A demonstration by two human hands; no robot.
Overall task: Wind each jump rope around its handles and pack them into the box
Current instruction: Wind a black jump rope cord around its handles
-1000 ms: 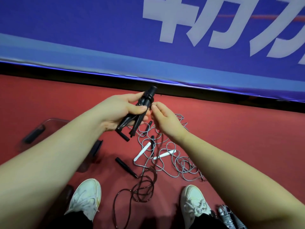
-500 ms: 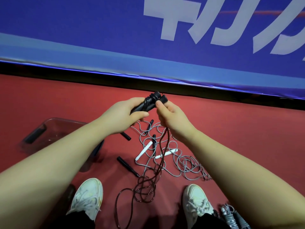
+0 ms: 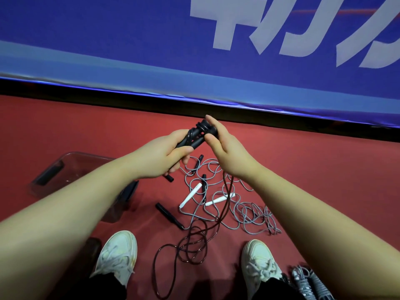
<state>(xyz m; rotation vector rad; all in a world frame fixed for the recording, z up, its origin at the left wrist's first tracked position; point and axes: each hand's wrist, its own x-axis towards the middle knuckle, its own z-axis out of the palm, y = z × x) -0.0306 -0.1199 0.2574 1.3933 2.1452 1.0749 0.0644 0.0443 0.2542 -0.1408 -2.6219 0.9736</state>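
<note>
Banner [image 3: 129,40]: I read a blue wall panel with large white characters across the top of the view.
Floor [image 3: 313,174]: red surface that carries everything below.
Box [image 3: 75,154]: clear plastic, far left on the floor, partly behind the left forearm. I see no rope inside it.
Shoes: one white shoe [image 3: 116,256] left of the rope pile and one [image 3: 259,263] right of it.
Grey rope [image 3: 249,215]: loose tangle on the floor between the shoes and the hands, with two white handles [image 3: 191,194] lying in it.
Dark rope [image 3: 190,241]: hangs from under the right hand and ends in loose loops on the floor between the shoes.
Left hand [image 3: 160,158]: fingers wrapped round the black handles [image 3: 194,135], held side by side above the pile, with a few cord turns near their upper ends.
Right hand [image 3: 227,152]: thumb against the handle tops, fingers extended upward. I cannot tell whether it pinches the cord.
Loose black handle [image 3: 168,215]: flat on the floor, just beside the box.
Bundled rope [image 3: 309,282]: grey, beside the right shoe.
</note>
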